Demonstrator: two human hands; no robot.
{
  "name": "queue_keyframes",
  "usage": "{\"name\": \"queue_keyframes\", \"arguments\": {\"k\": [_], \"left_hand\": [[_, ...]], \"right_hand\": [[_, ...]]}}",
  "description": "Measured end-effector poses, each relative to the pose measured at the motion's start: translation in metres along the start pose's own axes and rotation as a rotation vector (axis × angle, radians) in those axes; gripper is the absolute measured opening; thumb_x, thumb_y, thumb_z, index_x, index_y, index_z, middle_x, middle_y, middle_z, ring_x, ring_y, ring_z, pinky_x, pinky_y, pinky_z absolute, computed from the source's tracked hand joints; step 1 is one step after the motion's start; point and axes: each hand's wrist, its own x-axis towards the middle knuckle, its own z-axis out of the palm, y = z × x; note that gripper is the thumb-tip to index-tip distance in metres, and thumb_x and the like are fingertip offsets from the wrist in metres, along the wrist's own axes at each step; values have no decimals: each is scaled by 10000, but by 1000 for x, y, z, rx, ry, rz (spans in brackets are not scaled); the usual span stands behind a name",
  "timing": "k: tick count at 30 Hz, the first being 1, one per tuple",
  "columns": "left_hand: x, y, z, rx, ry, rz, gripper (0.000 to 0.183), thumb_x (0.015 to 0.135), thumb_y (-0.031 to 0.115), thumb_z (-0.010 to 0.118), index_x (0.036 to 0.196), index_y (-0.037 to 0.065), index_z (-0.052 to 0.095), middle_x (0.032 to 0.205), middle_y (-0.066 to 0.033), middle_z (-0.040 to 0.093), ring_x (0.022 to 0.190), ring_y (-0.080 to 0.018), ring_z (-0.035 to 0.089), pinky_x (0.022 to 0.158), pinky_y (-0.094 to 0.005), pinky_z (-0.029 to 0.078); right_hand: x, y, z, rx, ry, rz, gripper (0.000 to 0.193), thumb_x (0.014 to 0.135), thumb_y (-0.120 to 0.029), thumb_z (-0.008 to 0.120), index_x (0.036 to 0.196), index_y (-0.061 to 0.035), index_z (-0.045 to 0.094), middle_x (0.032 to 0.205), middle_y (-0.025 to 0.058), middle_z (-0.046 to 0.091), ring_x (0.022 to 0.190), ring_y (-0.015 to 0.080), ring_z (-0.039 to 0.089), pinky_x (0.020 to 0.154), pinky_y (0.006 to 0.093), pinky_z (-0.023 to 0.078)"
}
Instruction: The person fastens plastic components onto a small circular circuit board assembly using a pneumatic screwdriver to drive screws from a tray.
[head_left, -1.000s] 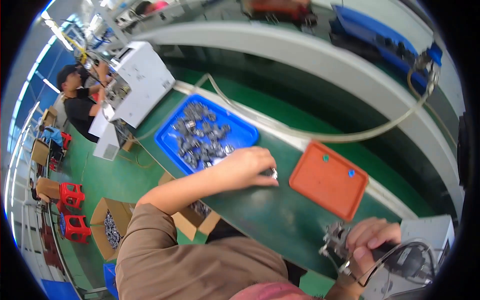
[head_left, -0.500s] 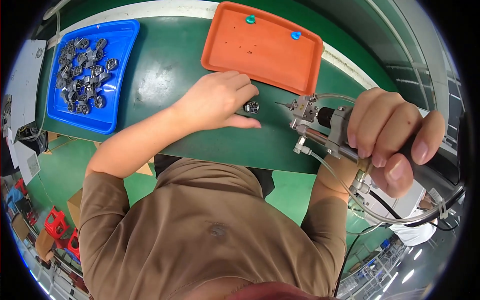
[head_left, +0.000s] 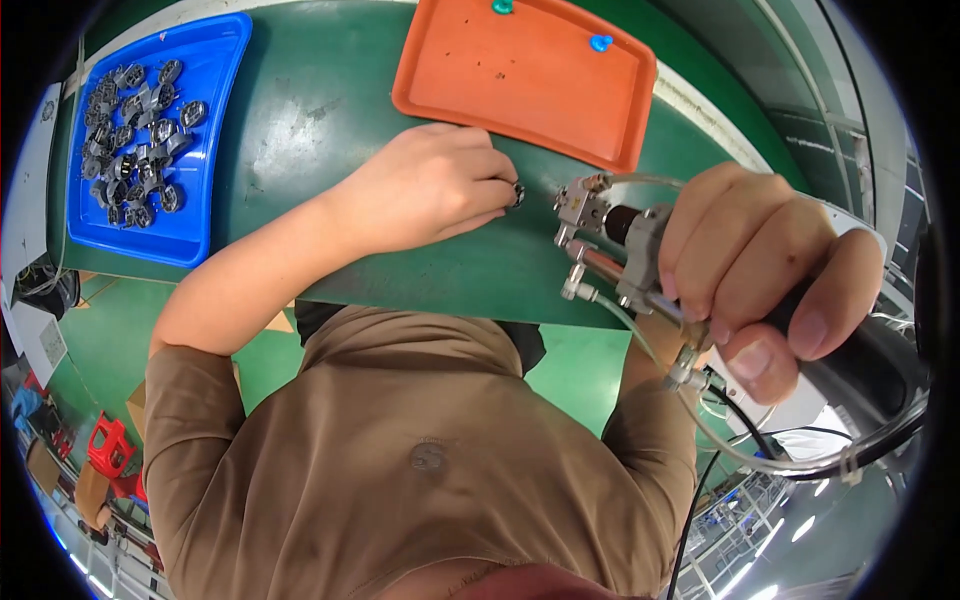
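Note:
My left hand rests low over the green table, its fingers closed around a small dark round part. Only an edge of that part shows past the fingertips. My right hand is wrapped round a metal dispensing valve with a black knob and clear hoses. The valve's front end points left toward the part, with a short gap between them. At the left, a blue tray bears several similar grey-and-black round parts.
Beyond my hands lies an orange tray with a green nozzle cap-like piece, a blue one and tiny dark specks. Clear hose and black cable trail at the lower right. A red stool stands on the floor.
My left fingers have closed on the small part, which lay on the table between thumb and fingers. My right hand has brought the valve left, nearer the part. The whole view has shifted slightly.

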Motion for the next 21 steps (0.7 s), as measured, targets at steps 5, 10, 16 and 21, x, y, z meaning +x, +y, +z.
{"name": "queue_keyframes", "arguments": {"k": [5,10,16,21], "left_hand": [[0,1,2,6,-10,-25,140,796,119,779,919,50,770,1062,-41,721,914,-230,658,793,-381,562],[1,3,4,32,-11,-30,142,794,120,783,917,51,769,1063,-30,722,911,-227,656,790,-382,556],[0,6,3,43,-8,-65,146,797,134,782,918,54,764,1068,-25,721,916,-227,652,794,-379,550],[-1,5,4,36,-16,-59,141,798,137,781,913,57,767,1068,-23,718,917,-223,649,801,-374,551]], "right_hand": [[0,0,-4,-21,-23,10,351,885,-84,675,1181,-194,522,727,-10,603,606,124,615,545,271,538],[-1,7,-4,19,-58,-29,345,884,-86,668,1177,-193,520,744,-11,600,611,116,616,551,272,542],[-1,8,-3,1,-58,-37,350,888,-77,665,1185,-189,518,744,-13,594,611,117,616,559,267,547],[-1,12,-3,11,-60,-50,346,891,-76,663,1186,-191,522,744,-13,593,608,114,614,559,266,546]]}}
